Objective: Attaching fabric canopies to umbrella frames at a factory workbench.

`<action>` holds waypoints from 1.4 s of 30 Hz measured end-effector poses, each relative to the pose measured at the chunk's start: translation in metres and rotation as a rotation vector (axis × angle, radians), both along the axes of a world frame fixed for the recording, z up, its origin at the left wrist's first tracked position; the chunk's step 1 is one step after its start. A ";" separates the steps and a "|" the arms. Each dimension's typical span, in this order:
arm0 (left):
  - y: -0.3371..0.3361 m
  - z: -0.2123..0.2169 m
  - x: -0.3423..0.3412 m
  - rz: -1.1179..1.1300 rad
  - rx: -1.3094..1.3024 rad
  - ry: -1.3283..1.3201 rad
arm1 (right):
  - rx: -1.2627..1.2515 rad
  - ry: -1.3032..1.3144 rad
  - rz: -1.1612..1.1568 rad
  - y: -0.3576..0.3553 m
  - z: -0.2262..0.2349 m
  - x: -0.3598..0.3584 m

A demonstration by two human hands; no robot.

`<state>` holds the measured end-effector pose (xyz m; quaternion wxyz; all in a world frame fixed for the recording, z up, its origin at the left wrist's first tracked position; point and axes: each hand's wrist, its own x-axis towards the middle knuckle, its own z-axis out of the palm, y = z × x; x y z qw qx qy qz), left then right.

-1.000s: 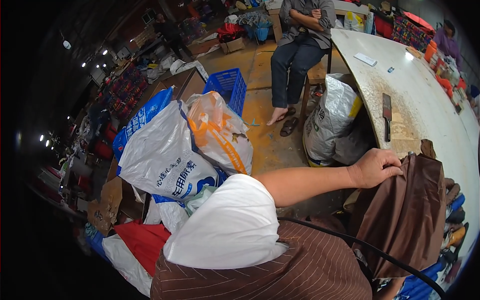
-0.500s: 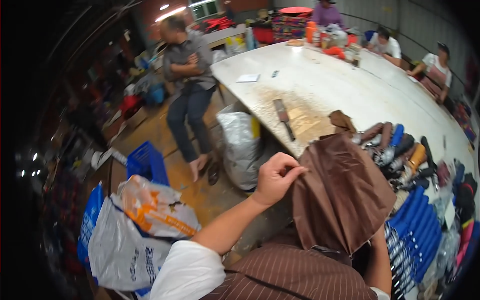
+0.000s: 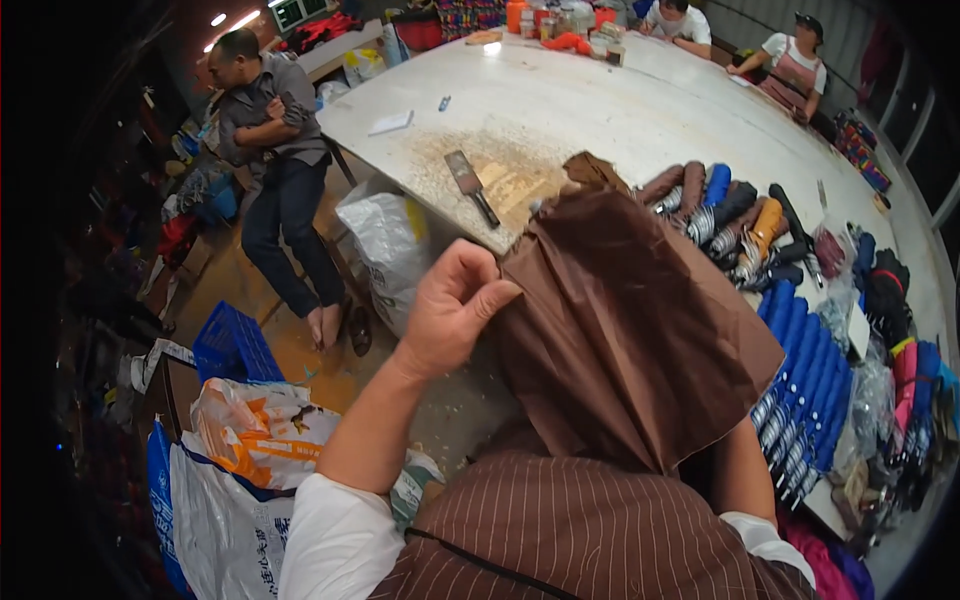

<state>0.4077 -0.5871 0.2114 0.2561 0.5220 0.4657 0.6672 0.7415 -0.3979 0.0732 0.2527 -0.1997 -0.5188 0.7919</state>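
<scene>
- Shifted since the earlier frame: left hand (image 3: 450, 310) and brown cloth (image 3: 640, 320), both farther left and higher in view as the view turns toward the worktop (image 3: 560, 95).
- Meaning for the work: cloth remains in handling, its creased broad face showing.
- Cloth, one piece: at the worktop's near edge, covering part of it, above the striped apron (image 3: 570, 530).
- Left hand: fingers curled, thumb tip at the cloth's left edge; cannot tell whether they grip it.
- Right hand: hidden behind the cloth, only the forearm (image 3: 745, 470) showing; cannot tell its state.
- Flat blade (image 3: 465, 178), dark-handled: near the worktop's left edge.
- Blue folded umbrellas (image 3: 808, 370): along the near edge, right of the cloth.
</scene>
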 end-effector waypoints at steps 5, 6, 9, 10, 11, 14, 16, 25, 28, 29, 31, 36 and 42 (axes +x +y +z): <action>-0.005 0.013 -0.007 -0.044 0.025 -0.132 | -0.116 -0.038 -0.039 0.010 -0.001 0.009; -0.006 0.011 -0.009 -0.061 0.018 -0.162 | -0.131 -0.039 -0.042 0.013 -0.001 0.012; -0.010 0.007 -0.018 -0.072 0.004 -0.235 | -0.170 -0.044 -0.028 0.021 -0.007 0.017; -0.008 0.006 -0.026 -0.052 0.038 -0.261 | -0.181 -0.049 -0.025 0.017 -0.010 0.017; -0.007 0.005 -0.033 -0.034 0.073 -0.288 | -0.190 -0.056 -0.026 0.001 0.001 0.065; 0.002 0.003 -0.032 -0.004 0.056 -0.255 | -0.215 -0.056 -0.056 0.001 -0.017 0.050; 0.007 0.006 -0.024 0.048 -0.040 -0.115 | -0.226 -0.058 -0.074 0.005 -0.014 0.023; 0.044 0.003 0.004 0.027 -0.138 0.402 | -0.265 -0.011 -0.086 0.028 -0.019 0.013; 0.045 -0.001 0.000 -0.085 -0.254 0.407 | -0.285 0.027 -0.100 0.015 -0.023 0.038; 0.043 -0.001 0.001 -0.130 -0.302 0.357 | -0.294 0.039 -0.104 0.011 -0.024 0.047; 0.040 -0.003 0.001 -0.216 -0.396 0.254 | -0.311 0.063 -0.109 0.019 -0.023 0.055; 0.045 -0.002 -0.006 -0.237 -0.335 0.234 | -0.346 0.125 -0.124 0.011 -0.031 0.044; 0.044 -0.013 -0.020 0.166 -0.094 -0.005 | -0.392 0.209 -0.139 0.010 -0.033 0.034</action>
